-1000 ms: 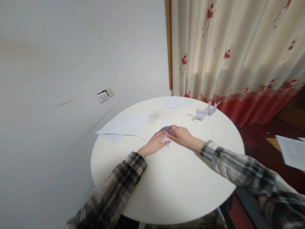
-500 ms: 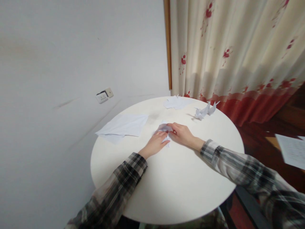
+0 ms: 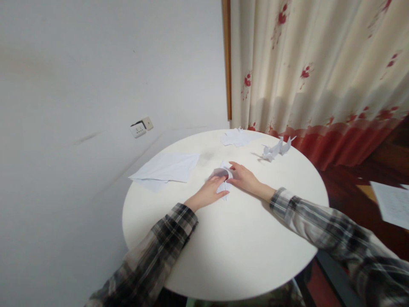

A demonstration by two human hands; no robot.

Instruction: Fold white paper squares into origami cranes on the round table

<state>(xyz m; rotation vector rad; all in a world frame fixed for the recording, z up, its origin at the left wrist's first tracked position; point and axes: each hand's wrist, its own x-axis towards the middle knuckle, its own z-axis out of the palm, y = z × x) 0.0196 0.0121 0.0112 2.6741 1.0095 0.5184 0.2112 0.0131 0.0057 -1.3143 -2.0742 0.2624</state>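
Observation:
A small piece of folded white paper (image 3: 225, 186) lies on the round white table (image 3: 236, 251), with one flap raised into a shaded hollow. My left hand (image 3: 209, 192) holds the paper down from the left; its fingers reach into the raised fold and its thumb rests low across the paper. From the right, my right hand (image 3: 245, 177) grips the paper's edge with bent fingers, index near the top corner and thumb lower down. The fingers partly hide the folds between my hands.
Larger white sheets (image 3: 169, 167) lie at the table's left. More white paper (image 3: 235, 137) sits at the far edge. Folded paper figures (image 3: 276, 149), crane-like, stand at the back right. A wall with a socket (image 3: 138, 129) borders the left, a curtain (image 3: 287, 64) the back.
The raised flap has opened wider, showing a darker hollow. My right fingertips have shifted outward, further from my left fingers. The left hand stays on the paper.

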